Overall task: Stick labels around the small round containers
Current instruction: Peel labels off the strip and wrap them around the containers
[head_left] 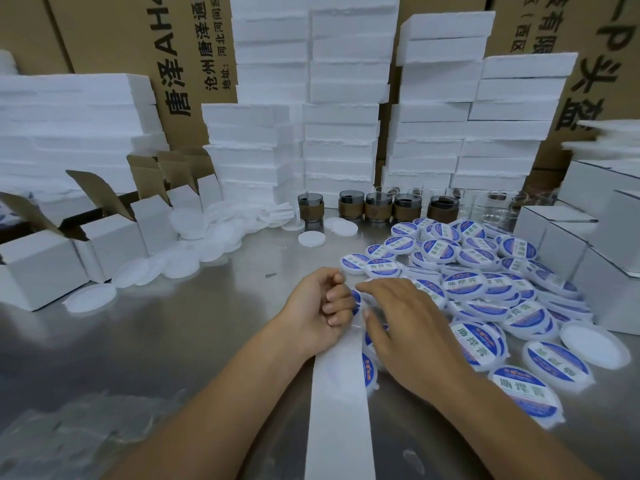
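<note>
The left hand point(313, 306) curls its fingers round a container point(356, 301) near the middle of the table point(173, 341) — only its blue edge shows. The right hand point(405, 327) lies flat beside it, fingers spread. A white strip point(341, 410) runs to the near edge. Labelled containers point(485, 271) pile up by the right edge.

White foam slabs point(341, 140) stand stacked at the back of the steel tabletop point(173, 341), in front of printed brown cartons point(138, 46). Open white boxes point(110, 240) line the left side. Sleeved glass cups point(379, 207) stand in a row below the foam.
</note>
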`<state>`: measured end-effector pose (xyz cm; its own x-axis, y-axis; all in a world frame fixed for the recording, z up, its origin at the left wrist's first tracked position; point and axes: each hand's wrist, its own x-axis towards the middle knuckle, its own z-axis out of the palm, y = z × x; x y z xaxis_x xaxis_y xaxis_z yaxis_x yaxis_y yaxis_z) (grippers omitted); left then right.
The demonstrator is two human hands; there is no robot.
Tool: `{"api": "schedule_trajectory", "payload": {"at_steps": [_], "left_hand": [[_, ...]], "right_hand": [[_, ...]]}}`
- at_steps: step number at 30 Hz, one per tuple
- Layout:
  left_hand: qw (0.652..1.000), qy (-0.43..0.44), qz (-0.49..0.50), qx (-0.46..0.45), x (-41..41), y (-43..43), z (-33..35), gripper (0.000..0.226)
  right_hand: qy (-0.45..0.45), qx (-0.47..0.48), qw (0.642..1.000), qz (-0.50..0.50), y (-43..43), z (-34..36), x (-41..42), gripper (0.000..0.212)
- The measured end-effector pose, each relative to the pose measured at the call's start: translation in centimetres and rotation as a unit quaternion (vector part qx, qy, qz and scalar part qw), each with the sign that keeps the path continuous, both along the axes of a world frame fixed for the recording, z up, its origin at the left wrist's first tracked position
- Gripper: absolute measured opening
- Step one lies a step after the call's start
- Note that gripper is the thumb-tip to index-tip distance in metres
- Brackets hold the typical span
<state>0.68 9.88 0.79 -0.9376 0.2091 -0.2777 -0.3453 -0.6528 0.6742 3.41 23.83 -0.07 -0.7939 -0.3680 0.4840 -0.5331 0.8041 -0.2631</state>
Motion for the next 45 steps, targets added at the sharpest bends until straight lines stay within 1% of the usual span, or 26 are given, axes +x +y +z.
{"api": "schedule_trajectory", "payload": {"at_steps": [3,6,9,12,14,15,17,19,21,23,24,25,26,28,29,30,31,33,34,35,36,39,42,45], "left_hand": [[1.000,0.003,-0.024,0.009,0.0,0.0,0.1,0.028],[0.999,0.012,-0.013,0.031,-0.1,-0.1,0.1,0.029],[0.996,0.036,0.023,0.074,-0.1,-0.6,0.4,0.028],[0.986,0.071,0.070,0.130,-0.2,-1.9,1.4,0.024],[0.981,0.089,0.103,0.142,-0.4,-3.1,1.9,0.023],[0.980,0.090,0.119,0.131,-0.5,-3.6,2.0,0.026],[0.983,0.084,0.149,0.062,-0.7,-4.2,2.0,0.028],[0.979,0.085,0.173,-0.065,-1.1,-4.5,1.8,0.027],[0.959,0.089,0.197,-0.182,-1.7,-4.9,1.8,0.025],[0.935,0.079,0.223,-0.266,-2.6,-5.8,2.2,0.022],[0.916,0.072,0.239,-0.314,-3.0,-6.6,2.4,0.020],[0.887,0.070,0.258,-0.378,-3.4,-7.5,2.5,0.018],[0.843,0.080,0.277,-0.454,-3.7,-8.7,2.4,0.015],[0.728,0.122,0.302,-0.603,-4.1,-11.4,1.7,0.010],[0.666,0.136,0.305,-0.667,-4.0,-12.9,1.4,0.010],[0.603,0.143,0.302,-0.724,-4.0,-14.4,1.0,0.016],[0.538,0.139,0.289,-0.780,-4.0,-15.8,0.6,0.023],[0.406,0.091,0.222,-0.882,-3.9,-18.0,0.0,0.038],[0.362,0.061,0.185,-0.912,-3.8,-18.8,-0.3,0.044],[0.338,0.034,0.154,-0.928,-3.8,-19.4,-0.5,0.049],[0.329,0.013,0.129,-0.936,-3.8,-19.9,-0.8,0.052],[0.321,-0.010,0.082,-0.943,-3.8,-20.5,-1.1,0.052],[0.328,-0.001,0.081,-0.941,-3.9,-20.4,-1.1,0.050],[0.353,0.024,0.115,-0.928,-3.9,-19.9,-0.8,0.052]], "right_hand": [[-0.031,0.003,0.999,0.022,0.0,-0.3,-0.2,0.044],[-0.060,0.021,0.998,0.014,0.2,-0.5,-0.2,0.045],[-0.053,0.038,0.998,0.002,0.4,-0.5,-0.4,0.047],[-0.035,0.027,0.999,0.003,0.5,-0.3,-0.3,0.048],[-0.037,0.019,0.999,0.009,0.5,-0.2,-0.3,0.046],[-0.038,0.022,0.999,0.009,0.5,-0.2,-0.3,0.044],[-0.044,0.028,0.999,0.002,0.6,-0.3,-0.3,0.041],[-0.054,0.036,0.998,0.000,0.6,-0.3,-0.4,0.039],[-0.063,0.049,0.997,0.001,0.7,-0.2,-0.4,0.038],[-0.073,0.057,0.996,0.002,0.7,-0.1,-0.4,0.039],[-0.077,0.061,0.995,0.002,0.7,-0.1,-0.4,0.039],[-0.078,0.066,0.995,0.001,0.7,0.0,-0.4,0.040],[-0.078,0.072,0.994,-0.001,0.7,0.0,-0.4,0.041],[-0.082,0.077,0.994,-0.006,0.6,0.2,-0.5,0.041],[-0.083,0.076,0.994,-0.008,0.6,0.2,-0.5,0.041],[-0.083,0.076,0.994,-0.010,0.6,0.2,-0.5,0.041],[-0.081,0.077,0.994,-0.011,0.6,0.2,-0.5,0.041],[-0.084,0.078,0.993,-0.013,0.6,0.2,-0.5,0.042],[-0.089,0.078,0.993,-0.013,0.6,0.1,-0.5,0.042],[-0.093,0.078,0.992,-0.014,0.6,0.1,-0.6,0.042],[-0.096,0.079,0.992,-0.014,0.6,0.1,-0.6,0.043],[-0.099,0.083,0.992,-0.016,0.6,0.2,-0.6,0.043],[-0.106,0.085,0.991,-0.019,0.6,0.3,-0.6,0.044],[-0.107,0.088,0.990,-0.021,0.6,0.4,-0.6,0.045]]}}
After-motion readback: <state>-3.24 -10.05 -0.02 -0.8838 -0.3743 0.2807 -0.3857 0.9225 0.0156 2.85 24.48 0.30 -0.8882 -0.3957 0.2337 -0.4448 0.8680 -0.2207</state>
